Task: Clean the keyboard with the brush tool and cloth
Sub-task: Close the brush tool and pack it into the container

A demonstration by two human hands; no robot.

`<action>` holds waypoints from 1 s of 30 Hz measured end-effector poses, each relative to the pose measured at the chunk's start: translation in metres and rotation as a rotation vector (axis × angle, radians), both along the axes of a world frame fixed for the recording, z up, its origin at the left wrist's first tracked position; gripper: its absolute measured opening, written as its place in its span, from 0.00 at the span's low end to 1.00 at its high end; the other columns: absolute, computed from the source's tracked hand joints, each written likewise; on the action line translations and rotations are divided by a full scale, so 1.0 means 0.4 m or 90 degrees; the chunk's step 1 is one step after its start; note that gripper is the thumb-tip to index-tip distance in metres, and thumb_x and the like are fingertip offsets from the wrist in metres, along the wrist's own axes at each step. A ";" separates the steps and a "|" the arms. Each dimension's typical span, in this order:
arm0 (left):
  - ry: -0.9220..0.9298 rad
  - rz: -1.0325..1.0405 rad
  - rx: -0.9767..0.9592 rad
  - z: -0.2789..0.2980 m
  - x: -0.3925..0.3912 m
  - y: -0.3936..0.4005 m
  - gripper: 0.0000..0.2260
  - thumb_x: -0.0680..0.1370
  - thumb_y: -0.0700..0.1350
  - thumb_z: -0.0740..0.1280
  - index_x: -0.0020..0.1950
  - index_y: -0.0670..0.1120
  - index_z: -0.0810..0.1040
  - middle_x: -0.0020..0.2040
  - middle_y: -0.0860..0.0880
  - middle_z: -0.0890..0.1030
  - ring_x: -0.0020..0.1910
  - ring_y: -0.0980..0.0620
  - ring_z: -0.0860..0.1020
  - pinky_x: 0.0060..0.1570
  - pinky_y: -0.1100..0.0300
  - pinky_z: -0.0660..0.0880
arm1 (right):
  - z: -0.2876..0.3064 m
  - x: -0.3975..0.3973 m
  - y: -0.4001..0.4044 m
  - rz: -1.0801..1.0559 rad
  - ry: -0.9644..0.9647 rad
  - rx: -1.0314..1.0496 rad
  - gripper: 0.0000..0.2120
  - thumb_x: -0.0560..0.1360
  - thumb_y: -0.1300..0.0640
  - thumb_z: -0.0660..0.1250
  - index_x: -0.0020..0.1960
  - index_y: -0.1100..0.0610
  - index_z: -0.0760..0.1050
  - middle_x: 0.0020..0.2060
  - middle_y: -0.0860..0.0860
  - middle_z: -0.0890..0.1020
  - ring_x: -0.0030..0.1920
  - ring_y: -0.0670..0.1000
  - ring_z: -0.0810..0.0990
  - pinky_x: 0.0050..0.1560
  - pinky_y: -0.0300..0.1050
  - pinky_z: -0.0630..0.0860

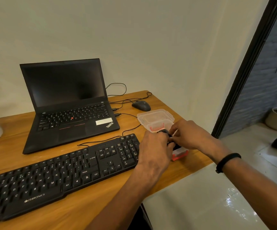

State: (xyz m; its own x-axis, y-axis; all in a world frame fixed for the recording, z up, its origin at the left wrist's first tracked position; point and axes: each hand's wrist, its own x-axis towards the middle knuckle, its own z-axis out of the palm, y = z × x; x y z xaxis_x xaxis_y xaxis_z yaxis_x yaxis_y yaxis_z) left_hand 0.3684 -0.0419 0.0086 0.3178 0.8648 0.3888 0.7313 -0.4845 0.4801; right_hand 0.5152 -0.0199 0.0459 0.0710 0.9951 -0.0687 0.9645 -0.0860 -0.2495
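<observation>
Black keyboard [58, 176] flat along wooden desk's [88, 206] near edge. Just beyond its right end, left hand [154, 151] and right hand [189, 135] curled together around small black object [173, 144], over clear red-trimmed container [156, 120]. Farther back, open laptop [68, 103], mouse [141, 105].

keyboard [54, 176] before laptop [68, 103], mouse [141, 105] behind box [156, 120]

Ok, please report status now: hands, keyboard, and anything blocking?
Both hands gripping a small black item over the box. Keyboard untouched. Nothing blocking.
</observation>
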 end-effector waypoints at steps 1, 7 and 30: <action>-0.001 0.003 0.002 -0.002 0.001 0.002 0.12 0.82 0.53 0.67 0.62 0.52 0.84 0.54 0.47 0.83 0.58 0.47 0.75 0.50 0.55 0.75 | -0.003 0.000 0.002 0.001 -0.007 0.001 0.12 0.77 0.51 0.74 0.60 0.51 0.84 0.54 0.51 0.86 0.50 0.52 0.85 0.55 0.50 0.83; -0.030 -0.002 0.005 -0.011 -0.007 0.010 0.10 0.81 0.52 0.69 0.55 0.50 0.87 0.49 0.47 0.82 0.50 0.49 0.78 0.42 0.59 0.74 | -0.020 -0.004 0.023 0.019 -0.103 -0.001 0.12 0.78 0.54 0.71 0.60 0.53 0.82 0.51 0.54 0.84 0.47 0.54 0.84 0.52 0.51 0.84; -0.072 0.026 0.042 -0.040 -0.212 0.020 0.13 0.82 0.54 0.68 0.63 0.52 0.83 0.58 0.54 0.85 0.60 0.55 0.78 0.59 0.55 0.79 | 0.018 -0.179 0.003 0.096 -0.014 0.260 0.12 0.80 0.58 0.68 0.63 0.56 0.82 0.58 0.56 0.84 0.57 0.56 0.82 0.54 0.48 0.80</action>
State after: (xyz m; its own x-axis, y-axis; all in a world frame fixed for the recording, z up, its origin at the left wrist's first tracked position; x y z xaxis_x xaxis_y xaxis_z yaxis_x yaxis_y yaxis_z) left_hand 0.2837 -0.0339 -0.0072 0.2337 0.8477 0.4763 0.6938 -0.4885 0.5292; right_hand 0.4435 -0.0188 0.0530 -0.0802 0.9396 0.3327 0.9640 0.1580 -0.2138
